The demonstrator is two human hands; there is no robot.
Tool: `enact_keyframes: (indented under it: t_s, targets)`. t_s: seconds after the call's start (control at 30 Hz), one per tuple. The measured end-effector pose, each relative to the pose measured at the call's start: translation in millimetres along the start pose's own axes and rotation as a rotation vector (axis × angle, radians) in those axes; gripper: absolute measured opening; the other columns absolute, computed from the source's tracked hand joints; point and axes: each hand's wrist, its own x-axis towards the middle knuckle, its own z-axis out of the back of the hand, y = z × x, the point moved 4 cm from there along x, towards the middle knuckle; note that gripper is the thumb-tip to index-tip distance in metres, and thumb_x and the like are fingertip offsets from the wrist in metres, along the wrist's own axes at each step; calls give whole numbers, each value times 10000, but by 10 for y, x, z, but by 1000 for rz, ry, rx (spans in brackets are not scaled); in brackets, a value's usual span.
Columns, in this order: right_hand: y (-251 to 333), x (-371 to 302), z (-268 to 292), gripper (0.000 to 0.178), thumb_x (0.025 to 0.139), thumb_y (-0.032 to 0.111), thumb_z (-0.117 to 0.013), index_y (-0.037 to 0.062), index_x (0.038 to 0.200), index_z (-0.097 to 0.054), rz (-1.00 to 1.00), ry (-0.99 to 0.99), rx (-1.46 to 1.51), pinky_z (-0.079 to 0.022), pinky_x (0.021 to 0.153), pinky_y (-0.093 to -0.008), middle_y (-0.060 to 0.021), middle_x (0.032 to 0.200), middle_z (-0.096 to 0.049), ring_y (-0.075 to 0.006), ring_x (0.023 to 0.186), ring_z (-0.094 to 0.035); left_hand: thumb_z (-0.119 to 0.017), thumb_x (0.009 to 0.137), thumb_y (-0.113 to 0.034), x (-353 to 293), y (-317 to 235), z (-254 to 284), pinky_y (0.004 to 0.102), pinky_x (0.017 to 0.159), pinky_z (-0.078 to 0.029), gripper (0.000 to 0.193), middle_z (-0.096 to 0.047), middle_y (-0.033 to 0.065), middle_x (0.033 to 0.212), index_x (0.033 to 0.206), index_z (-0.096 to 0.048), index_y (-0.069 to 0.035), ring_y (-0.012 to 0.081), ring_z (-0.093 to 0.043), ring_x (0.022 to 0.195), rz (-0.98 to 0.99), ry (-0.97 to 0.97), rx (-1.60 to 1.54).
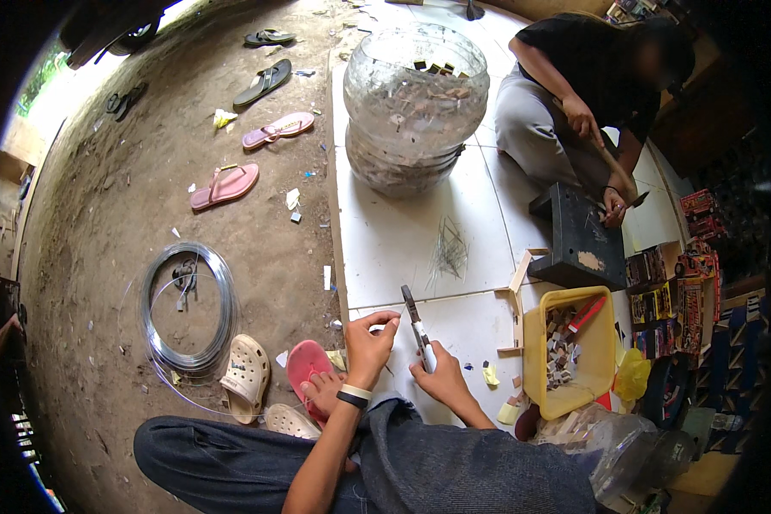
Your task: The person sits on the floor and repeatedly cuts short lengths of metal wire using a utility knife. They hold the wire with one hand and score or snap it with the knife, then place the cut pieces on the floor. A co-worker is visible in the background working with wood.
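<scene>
My right hand [441,375] is closed around the pale handles of a pair of pliers [414,317], whose dark jaws point up and away from me. Just left of the pliers, my left hand [371,347] is closed, its thumb and fingertips pinched together. Whatever thin thing it may hold is too small to make out. Beyond both hands, a loose pile of short cut wires [448,251] lies on the white tiles. A coil of silvery wire [188,308] rests on the dirt floor to the left, with a loose strand curving toward my leg.
A yellow basket [535,343] of small pieces stands at right, beside a wooden frame [516,295]. A large clear plastic container [403,128] holds scraps. Across from me, a person [574,77] grips a hammer [617,171] over a black stool [578,244]. Sandals [224,186] lie left.
</scene>
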Motion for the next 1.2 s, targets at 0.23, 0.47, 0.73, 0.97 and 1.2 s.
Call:
enact_keyframes:
  t_s: [0.23,0.47,0.73,0.97,1.2]
  targets:
    - [-110,108,19,225,804,215,-707,0,839,-651,-15,40,-68,-545,714,-444,-195,711,-681,-363,705,-695,-720,886,-86,-5,18,-38,248,676,-529,148,-772,76,866,974,-787,12,91,-668,753,40,-13,33]
    - [-227,196,9,268,767,251,-716,-2,799,-631,-73,110,-49,-535,683,-446,-195,681,-671,-335,667,-684,-716,872,-73,64,42,-100,262,732,-530,150,-771,71,868,971,-787,15,90,-666,789,74,-26,117]
    - [-277,480,-3,316,1010,313,-607,-1,1021,-641,-145,125,134,-555,684,-349,-130,806,-715,-167,722,-691,-718,879,-83,95,96,30,258,665,-510,147,-748,49,832,959,-780,24,87,-636,719,70,-84,102]
    - [-73,130,67,438,1015,243,-596,-9,1369,-549,100,49,26,-491,999,-456,-280,1214,-670,-437,1153,-644,-733,891,-88,130,163,3,236,580,-463,153,-718,29,804,986,-775,23,66,-571,636,89,-64,17]
    - [44,-152,-13,339,1016,241,-600,12,1265,-584,92,11,0,-516,883,-435,-243,1063,-705,-385,1019,-692,-724,903,-85,52,27,-60,223,541,-445,146,-713,28,805,985,-773,26,64,-577,624,181,-18,-168]
